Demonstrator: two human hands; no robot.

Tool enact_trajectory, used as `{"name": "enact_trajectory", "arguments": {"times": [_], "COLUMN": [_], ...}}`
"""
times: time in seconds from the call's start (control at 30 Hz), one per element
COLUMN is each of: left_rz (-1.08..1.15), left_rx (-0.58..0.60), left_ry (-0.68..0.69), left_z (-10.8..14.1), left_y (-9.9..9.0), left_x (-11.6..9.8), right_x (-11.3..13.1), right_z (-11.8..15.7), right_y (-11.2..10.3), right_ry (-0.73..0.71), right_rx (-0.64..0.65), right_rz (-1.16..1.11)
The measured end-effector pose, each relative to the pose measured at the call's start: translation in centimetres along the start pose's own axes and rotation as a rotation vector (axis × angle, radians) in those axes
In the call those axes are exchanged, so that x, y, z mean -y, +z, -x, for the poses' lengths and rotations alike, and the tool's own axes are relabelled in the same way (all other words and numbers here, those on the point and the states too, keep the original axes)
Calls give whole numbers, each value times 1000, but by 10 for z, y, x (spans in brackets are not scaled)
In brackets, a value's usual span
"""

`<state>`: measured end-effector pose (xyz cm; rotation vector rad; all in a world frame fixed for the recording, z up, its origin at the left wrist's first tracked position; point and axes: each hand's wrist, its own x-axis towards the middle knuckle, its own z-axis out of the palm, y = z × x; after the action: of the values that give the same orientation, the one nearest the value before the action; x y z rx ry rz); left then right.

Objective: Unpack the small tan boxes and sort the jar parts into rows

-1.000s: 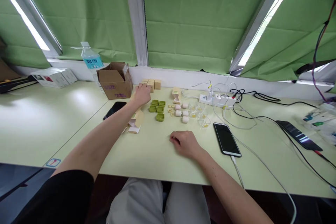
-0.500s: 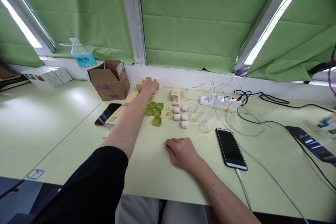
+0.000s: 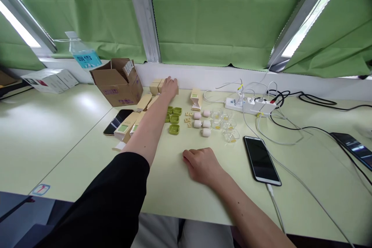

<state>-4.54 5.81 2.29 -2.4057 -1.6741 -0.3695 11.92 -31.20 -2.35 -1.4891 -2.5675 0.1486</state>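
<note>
My left hand [image 3: 169, 86] is stretched to the back of the table, its fingers bent over the right end of a row of small tan cardboard boxes [image 3: 155, 86]. Curled and closed, my right hand [image 3: 201, 164] rests on the table with nothing visible in it. Between my hands sit several green square trays [image 3: 174, 129], tiny yellowish pieces [image 3: 187, 120], white cylinders [image 3: 206, 132] and clear plastic cups [image 3: 231, 135]. One tan box stands with its flap down [image 3: 196, 98]. More opened boxes [image 3: 124, 128] lie by my left forearm, which partly covers them.
A large open carton [image 3: 119, 89] stands at the back left beside a water bottle [image 3: 85, 54]. A dark phone [image 3: 117, 121] lies left. On the right are a charging phone [image 3: 262, 160], a power strip [image 3: 252, 107], loose cables and another dark phone [image 3: 353, 147].
My left hand has shifted slightly right along the row of boxes, uncovering more of its left part. My right hand stays put. The whole view has tilted down a little.
</note>
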Motion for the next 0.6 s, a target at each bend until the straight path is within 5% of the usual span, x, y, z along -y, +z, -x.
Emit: {"name": "enact_trajectory", "arguments": {"times": [0.2, 0.33, 0.47, 0.6], "left_rz": [116, 373, 479, 729], "left_rx": [-88, -243, -253, -89], "left_ry": [-29, 20, 162, 250], "left_z": [10, 45, 129, 238], "left_y": [-8, -39, -82, -102], "left_x": [-13, -26, -35, -42], "right_x": [-4, -7, -17, -29], "right_z": [0, 3, 9, 13], "right_y": [3, 3, -1, -7], "right_ry": [-9, -14, 36, 215], "right_rx": [-39, -72, -296, -658], "right_rz": [-27, -66, -163, -263]}}
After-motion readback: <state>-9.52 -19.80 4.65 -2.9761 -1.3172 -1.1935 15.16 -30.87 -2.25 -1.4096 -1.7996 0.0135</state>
